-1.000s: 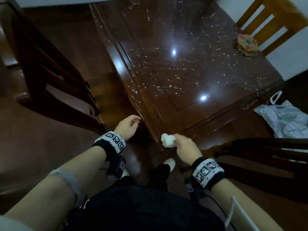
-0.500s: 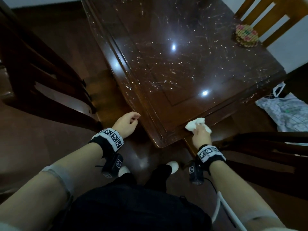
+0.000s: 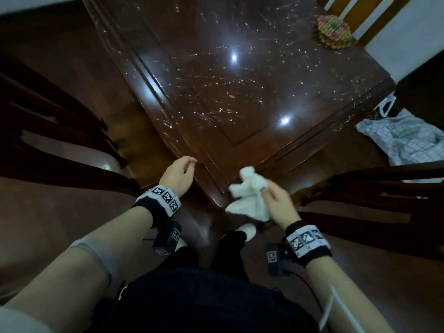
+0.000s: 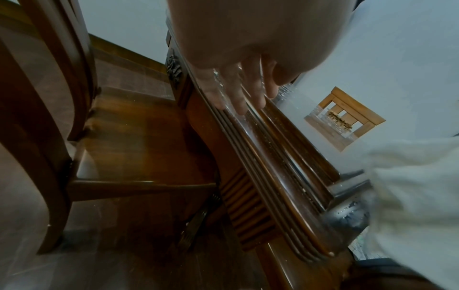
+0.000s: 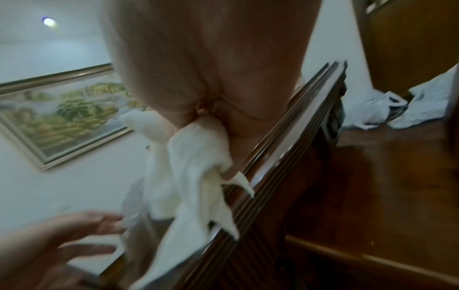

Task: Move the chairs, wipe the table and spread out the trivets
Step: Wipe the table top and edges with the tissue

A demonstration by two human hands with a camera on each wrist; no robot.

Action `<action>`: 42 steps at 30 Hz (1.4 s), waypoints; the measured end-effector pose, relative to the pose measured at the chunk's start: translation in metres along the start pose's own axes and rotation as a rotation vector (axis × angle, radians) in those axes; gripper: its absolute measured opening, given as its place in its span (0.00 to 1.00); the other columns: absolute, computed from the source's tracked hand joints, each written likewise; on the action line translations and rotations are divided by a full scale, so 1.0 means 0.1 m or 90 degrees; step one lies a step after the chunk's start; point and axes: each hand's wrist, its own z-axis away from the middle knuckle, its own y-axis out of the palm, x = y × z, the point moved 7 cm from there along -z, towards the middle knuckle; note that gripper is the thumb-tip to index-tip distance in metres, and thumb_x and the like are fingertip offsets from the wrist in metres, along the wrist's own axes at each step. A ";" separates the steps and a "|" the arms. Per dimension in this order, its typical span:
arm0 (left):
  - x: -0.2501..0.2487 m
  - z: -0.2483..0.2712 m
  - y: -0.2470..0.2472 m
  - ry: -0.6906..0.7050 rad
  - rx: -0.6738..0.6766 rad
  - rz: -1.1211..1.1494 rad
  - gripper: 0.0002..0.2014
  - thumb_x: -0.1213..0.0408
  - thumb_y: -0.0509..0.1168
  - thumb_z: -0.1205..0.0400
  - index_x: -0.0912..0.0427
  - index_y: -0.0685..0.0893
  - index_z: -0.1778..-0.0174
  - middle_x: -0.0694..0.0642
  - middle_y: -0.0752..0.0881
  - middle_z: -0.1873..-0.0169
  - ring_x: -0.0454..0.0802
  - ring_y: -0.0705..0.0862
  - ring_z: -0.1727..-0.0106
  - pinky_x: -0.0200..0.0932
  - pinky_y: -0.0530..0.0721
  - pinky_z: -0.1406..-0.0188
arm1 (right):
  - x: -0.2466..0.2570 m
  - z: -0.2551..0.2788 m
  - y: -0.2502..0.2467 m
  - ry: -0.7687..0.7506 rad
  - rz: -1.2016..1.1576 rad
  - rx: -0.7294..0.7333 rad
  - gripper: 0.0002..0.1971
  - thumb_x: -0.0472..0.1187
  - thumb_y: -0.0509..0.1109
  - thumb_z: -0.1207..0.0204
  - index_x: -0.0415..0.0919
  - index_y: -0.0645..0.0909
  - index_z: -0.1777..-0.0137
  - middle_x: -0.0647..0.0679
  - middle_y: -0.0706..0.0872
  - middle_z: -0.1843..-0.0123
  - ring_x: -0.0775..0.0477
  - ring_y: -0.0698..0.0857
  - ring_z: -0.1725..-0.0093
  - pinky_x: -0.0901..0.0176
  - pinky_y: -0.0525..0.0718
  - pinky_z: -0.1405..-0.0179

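A dark glossy wooden table (image 3: 240,97) stands with its near corner pointing at me. My right hand (image 3: 276,200) grips a crumpled white cloth (image 3: 249,195) just off that corner; the cloth (image 5: 193,176) hangs from the fingers beside the table edge (image 5: 285,149). My left hand (image 3: 180,174) hovers at the table's left edge, fingers (image 4: 238,92) loosely extended over the moulding and holding nothing. A stack of woven, coloured trivets (image 3: 334,32) lies at the table's far right. One dark chair (image 3: 48,121) stands left of the table, another dark chair (image 3: 374,195) right of me.
A lighter wooden chair (image 3: 360,13) stands behind the far right of the table. A white checked plastic bag (image 3: 408,138) lies on the floor to the right. A framed landscape picture (image 5: 64,111) hangs on the wall. My feet are under the table corner.
My right hand has lifted the cloth off the table's near right edge and drawn it back to the corner, where it now hangs loose. The left hand stays by the left edge.
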 end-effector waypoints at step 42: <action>-0.10 -0.15 -0.10 0.012 0.069 0.068 0.12 0.58 0.56 0.13 0.48 0.80 0.37 0.43 0.85 0.46 0.41 0.81 0.46 0.38 0.76 0.46 | 0.12 -0.35 0.38 -0.005 0.443 -0.021 0.19 0.38 0.59 0.16 0.33 0.75 0.27 0.38 0.73 0.24 0.32 0.79 0.36 0.48 0.75 0.36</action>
